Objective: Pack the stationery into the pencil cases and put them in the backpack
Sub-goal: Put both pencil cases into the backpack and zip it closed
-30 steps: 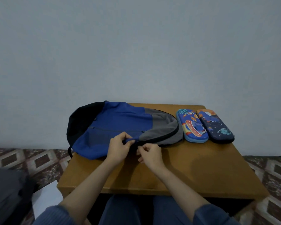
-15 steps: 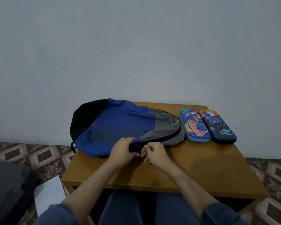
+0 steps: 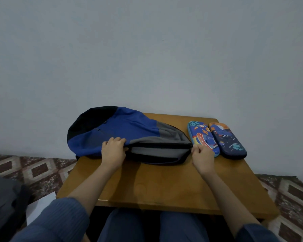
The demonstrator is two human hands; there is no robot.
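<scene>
A blue, grey and black backpack [image 3: 122, 131] lies flat on the wooden table [image 3: 164, 186], its zip running along the near side. My left hand [image 3: 113, 151] grips the backpack's fabric at the near edge. At the bag's right end my right hand [image 3: 202, 155] pinches the zip pull. Two closed pencil cases lie side by side to the right: a light blue one [image 3: 202, 137] with a rocket print and a dark blue one [image 3: 226, 139] with planets. No loose stationery is visible.
The table stands against a plain grey wall. Patterned floor tiles [image 3: 35, 169] show on both sides. A dark bag [image 3: 3, 203] and a white sheet [image 3: 38, 206] lie on the floor at the left. My knees are under the table's near edge.
My right hand has travelled right along the backpack's near edge to its right end, drawing the zip; the left hand stayed gripping the fabric. The camera tilted slightly.
</scene>
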